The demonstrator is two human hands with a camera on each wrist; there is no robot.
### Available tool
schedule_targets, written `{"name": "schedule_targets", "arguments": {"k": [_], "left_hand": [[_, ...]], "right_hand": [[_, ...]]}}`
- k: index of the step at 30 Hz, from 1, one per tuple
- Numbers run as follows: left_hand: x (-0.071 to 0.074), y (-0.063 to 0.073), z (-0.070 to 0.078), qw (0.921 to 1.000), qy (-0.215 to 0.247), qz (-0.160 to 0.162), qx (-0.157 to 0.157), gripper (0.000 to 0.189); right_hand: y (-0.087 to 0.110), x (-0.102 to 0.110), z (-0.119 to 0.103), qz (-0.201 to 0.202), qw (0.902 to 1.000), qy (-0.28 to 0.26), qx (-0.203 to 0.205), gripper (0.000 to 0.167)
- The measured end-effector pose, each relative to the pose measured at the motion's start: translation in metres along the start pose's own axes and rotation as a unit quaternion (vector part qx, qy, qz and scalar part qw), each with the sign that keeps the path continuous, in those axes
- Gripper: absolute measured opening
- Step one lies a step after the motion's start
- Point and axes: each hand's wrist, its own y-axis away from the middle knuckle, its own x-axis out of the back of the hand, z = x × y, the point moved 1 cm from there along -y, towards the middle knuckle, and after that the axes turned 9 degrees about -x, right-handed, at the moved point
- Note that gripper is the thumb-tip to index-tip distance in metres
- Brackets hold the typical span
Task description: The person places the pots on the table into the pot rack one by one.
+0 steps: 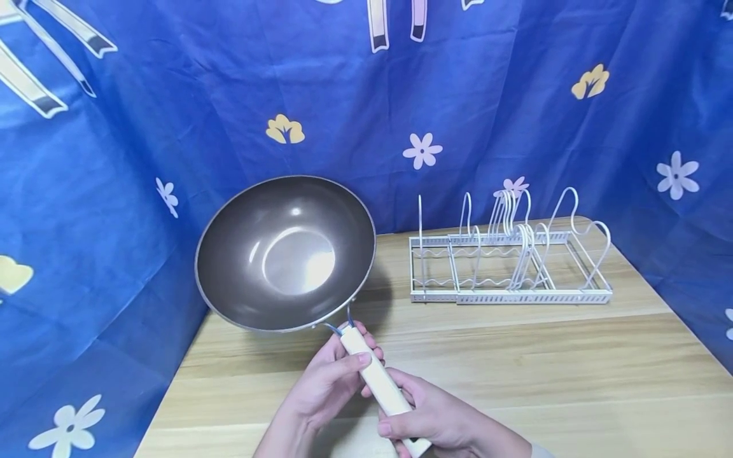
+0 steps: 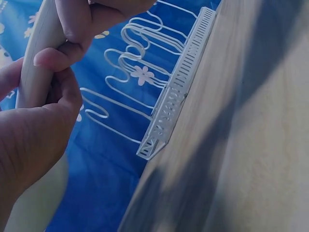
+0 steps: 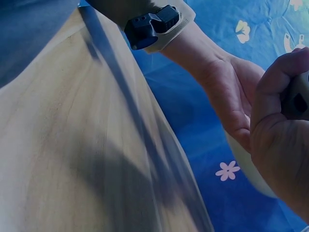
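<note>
A dark wok (image 1: pixel 286 254) with a pale rim and a long cream handle (image 1: pixel 378 378) is held up above the table, its inside facing the head camera. My left hand (image 1: pixel 338 375) grips the handle near the pan, thumb across its top. Farther down, close to the handle's end, my right hand (image 1: pixel 424 413) holds it with the thumb on top. In the left wrist view the handle (image 2: pixel 41 53) runs through the fingers of both hands. The right wrist view shows the handle's end (image 3: pixel 300 102) poking out of the right hand (image 3: pixel 282 130).
A white wire pan rack (image 1: pixel 509 297) with several upright loops stands at the back right of the wooden table (image 1: pixel 515 362). Blue patterned cloth (image 1: pixel 343 114) hangs behind and along both sides. The wok's left side reaches close to the cloth.
</note>
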Motion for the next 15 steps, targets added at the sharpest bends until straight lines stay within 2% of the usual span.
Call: {"name": "schedule_targets", "arguments": {"k": [3, 9, 15], "left_hand": [[-0.004, -0.002, 0.001, 1.0000, -0.003, -0.007, -0.004, 0.035], [-0.011, -0.006, 0.004, 0.9996, -0.014, -0.019, -0.014, 0.033], [-0.020, -0.011, 0.007, 0.9989, -0.022, -0.030, -0.030, 0.033]], "right_hand": [[0.003, 0.001, 0.000, 0.001, 1.0000, 0.005, 0.001, 0.050], [0.009, 0.001, -0.001, -0.023, 0.9984, 0.001, 0.052, 0.051], [0.015, 0.000, -0.005, -0.033, 0.9967, -0.001, 0.075, 0.049]]}}
